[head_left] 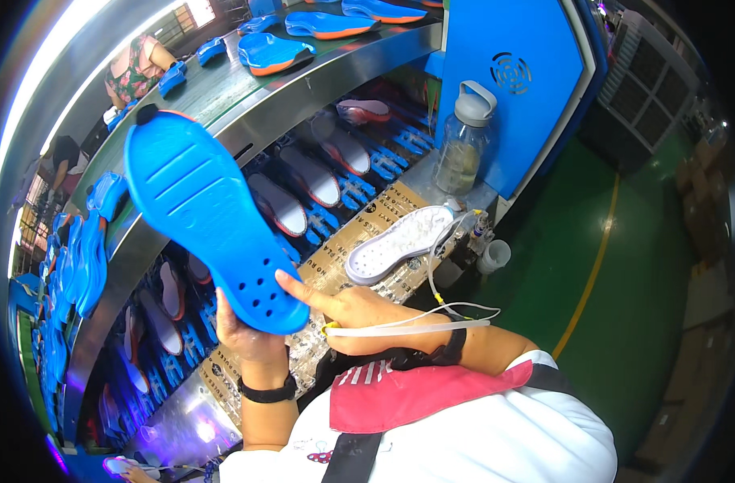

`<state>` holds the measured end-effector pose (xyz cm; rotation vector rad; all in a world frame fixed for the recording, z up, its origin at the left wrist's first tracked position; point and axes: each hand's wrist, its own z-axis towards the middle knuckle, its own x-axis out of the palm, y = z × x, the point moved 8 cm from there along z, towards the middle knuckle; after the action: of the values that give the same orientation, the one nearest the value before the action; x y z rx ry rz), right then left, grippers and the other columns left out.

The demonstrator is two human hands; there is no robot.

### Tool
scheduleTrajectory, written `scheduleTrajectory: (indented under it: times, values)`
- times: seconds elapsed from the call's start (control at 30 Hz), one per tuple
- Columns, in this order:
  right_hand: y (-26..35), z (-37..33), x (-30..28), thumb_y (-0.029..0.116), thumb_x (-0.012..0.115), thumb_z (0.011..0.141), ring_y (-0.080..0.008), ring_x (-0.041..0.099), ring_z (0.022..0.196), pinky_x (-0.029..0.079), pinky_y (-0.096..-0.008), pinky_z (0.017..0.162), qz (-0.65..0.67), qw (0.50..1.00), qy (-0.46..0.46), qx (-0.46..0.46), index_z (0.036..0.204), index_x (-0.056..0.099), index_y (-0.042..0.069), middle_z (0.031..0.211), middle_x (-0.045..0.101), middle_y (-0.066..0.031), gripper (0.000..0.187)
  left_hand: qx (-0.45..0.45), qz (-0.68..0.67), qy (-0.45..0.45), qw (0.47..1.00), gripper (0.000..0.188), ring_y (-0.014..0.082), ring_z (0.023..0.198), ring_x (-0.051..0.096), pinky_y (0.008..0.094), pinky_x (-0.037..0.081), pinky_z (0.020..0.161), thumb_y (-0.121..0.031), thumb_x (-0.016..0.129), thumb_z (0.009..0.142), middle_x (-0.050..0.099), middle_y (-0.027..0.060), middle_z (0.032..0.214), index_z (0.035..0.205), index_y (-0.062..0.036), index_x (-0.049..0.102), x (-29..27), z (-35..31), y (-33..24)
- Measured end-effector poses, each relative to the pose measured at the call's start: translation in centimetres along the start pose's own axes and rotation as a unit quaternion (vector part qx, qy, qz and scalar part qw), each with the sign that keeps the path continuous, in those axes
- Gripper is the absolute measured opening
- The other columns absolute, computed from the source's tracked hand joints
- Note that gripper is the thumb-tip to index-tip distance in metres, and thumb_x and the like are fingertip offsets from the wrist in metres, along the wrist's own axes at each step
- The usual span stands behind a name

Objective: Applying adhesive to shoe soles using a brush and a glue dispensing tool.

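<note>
A blue shoe sole (214, 213) is held up tilted, its wide end at the upper left with a black patch at the tip. Small round holes dot its narrow end. My left hand (251, 334) grips that end from below and the left side. On the right, my right hand (359, 314) has its index fingertip against the sole beside the holes, the other fingers curled. Across it lies a slim white stick (407, 328) with a yellow end at the curled fingers and a thin white tube beside it. A white perforated sole (399, 241) lies on the printed cardboard (327, 266).
Blue and orange soles (327, 26) lie on the curved conveyor (222, 105) above a shelf of dark, pale-bottomed shoes (315, 177). A clear bottle (461, 153) stands beside the blue cabinet (516, 88), and a white cup (494, 255) sits near the bench corner. Another person (138, 72) is beyond the conveyor.
</note>
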<state>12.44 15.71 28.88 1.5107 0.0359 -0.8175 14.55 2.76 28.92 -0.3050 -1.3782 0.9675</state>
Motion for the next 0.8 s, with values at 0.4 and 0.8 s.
scheduleTrajectory:
  times: [0.4, 0.8]
  values:
    - [-0.6, -2.8, 0.1, 0.007, 0.057, 0.075, -0.034, 0.055, 0.048, 0.043, -0.0418, 0.049, -0.048, 0.997, -0.039, -0.054, 0.144, 0.032, 0.018, 0.054, 0.052, -0.0181, 0.075, 0.043, -0.004, -0.021, 0.999, 0.059, 0.0367, 0.111, 0.055, 0.0517, 0.044, 0.096, -0.041, 0.039, 0.094, 0.052, 0.021, 0.128, 0.135, -0.0004, 0.04, -1.0, -0.8, -0.7]
    - [-3.4, -8.2, -8.0, 0.027, 0.066, 0.085, -0.0227, 0.058, 0.065, 0.045, -0.0338, 0.06, -0.034, 0.949, -0.307, 0.056, 0.117, 0.054, 0.0, 0.075, 0.059, -0.012, 0.044, -0.077, -0.168, 0.068, 0.98, 0.076, 0.0386, 0.111, 0.054, 0.0572, 0.043, 0.095, -0.052, 0.057, 0.08, 0.05, 0.0233, 0.127, 0.133, 0.0, 0.042, -1.8, -2.0, 1.1]
